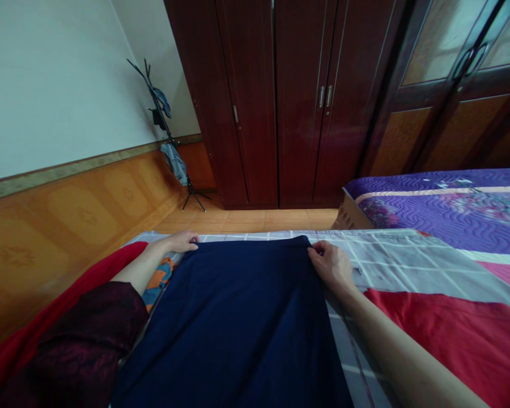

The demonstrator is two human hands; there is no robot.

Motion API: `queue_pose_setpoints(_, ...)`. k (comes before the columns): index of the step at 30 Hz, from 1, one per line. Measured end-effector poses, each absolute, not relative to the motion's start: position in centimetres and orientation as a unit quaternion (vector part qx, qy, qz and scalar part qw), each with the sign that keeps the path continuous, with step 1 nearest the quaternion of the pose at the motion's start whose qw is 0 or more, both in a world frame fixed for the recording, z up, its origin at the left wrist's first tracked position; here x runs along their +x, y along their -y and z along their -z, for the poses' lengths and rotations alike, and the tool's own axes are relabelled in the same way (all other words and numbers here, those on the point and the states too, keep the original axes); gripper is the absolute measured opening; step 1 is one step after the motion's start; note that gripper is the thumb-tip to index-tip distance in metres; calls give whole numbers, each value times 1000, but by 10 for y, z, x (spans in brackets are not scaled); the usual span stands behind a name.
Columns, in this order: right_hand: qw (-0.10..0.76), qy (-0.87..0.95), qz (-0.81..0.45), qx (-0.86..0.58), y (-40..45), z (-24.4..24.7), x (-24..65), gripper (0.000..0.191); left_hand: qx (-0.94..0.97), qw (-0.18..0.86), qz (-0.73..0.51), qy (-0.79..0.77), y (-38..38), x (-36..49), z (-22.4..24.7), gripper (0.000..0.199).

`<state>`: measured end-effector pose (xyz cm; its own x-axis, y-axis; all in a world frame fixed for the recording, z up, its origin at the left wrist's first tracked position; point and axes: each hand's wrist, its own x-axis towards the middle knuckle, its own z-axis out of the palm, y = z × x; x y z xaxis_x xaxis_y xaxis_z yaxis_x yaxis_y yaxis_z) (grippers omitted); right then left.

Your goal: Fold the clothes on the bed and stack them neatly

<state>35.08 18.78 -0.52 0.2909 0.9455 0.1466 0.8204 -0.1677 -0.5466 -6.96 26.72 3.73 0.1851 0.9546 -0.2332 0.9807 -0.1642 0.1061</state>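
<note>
A dark navy garment [242, 317] lies spread on the bed, its far edge running straight between my hands and its near end passing out of view at the bottom. My left hand [182, 242] pinches the far left corner. At the far right corner, my right hand [332, 262] grips the fabric between thumb and fingers. Which kind of garment it is, I cannot tell. Beneath it is a grey checked bedsheet [391, 255]. An orange and blue patterned cloth [158, 280] shows beside my left forearm.
Red cloth [459, 328] lies on the bed at the right, and more red fabric [106, 263] at the left. A purple quilted bed [442, 198] stands beyond on the right. Dark wooden wardrobes [301, 141] and a coat rack [170, 133] with hanging items stand past the tiled floor [255, 218].
</note>
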Motion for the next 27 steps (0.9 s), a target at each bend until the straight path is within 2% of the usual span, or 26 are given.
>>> queue_pose_setpoints(8, 293, 587, -123, -745, -185, 0, 350, 24, 704, 82, 30, -705, -279, -76, -22, 27)
queue_pose_setpoints(16, 292, 585, -90, -751, -185, 3, 350, 27, 689, 62, 2, -722, -283, -77, -9, 27)
queue_pose_setpoints(23, 267, 630, -39, -728, -183, 6, 347, 22, 682, 14, -36, -730, -261, -70, -13, 22)
queue_pose_setpoints(27, 269, 650, -6, -711, -180, 8, 346, 26, 711, -10, -76, -699, -217, -56, -25, 27)
